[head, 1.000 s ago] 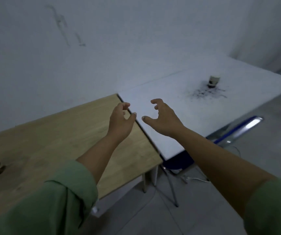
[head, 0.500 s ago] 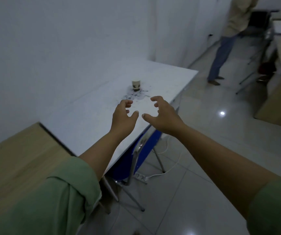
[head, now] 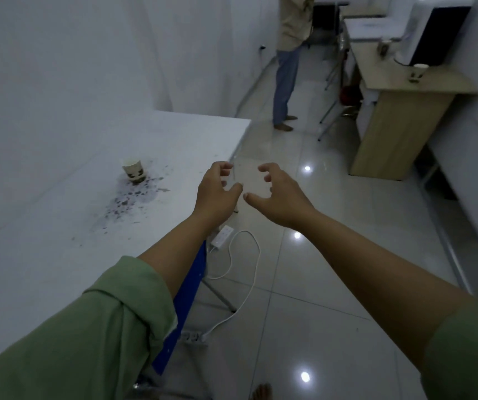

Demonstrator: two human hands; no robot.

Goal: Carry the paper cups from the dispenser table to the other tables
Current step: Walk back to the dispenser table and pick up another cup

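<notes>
My left hand [head: 217, 192] and my right hand [head: 278, 194] are held out in front of me, side by side, fingers curled and apart, nothing in either. One paper cup [head: 133, 170] stands on the white table [head: 58, 226] at my left, amid dark stains. Far right, a water dispenser [head: 431, 30] sits on a wooden table [head: 399, 82]. A paper cup [head: 416, 72] stands near that table's front edge and another cup [head: 384, 47] further back.
A person [head: 288, 62] stands at the far end of the tiled aisle. A white power strip [head: 222, 236] and its cable lie on the floor beside a blue chair [head: 185, 307]. A white bench or counter [head: 468, 157] runs along the right wall.
My view has swung right, from the wooden and white tables toward the aisle, bringing the person and the dispenser table into sight. Both hands stay open and empty in front of me.
</notes>
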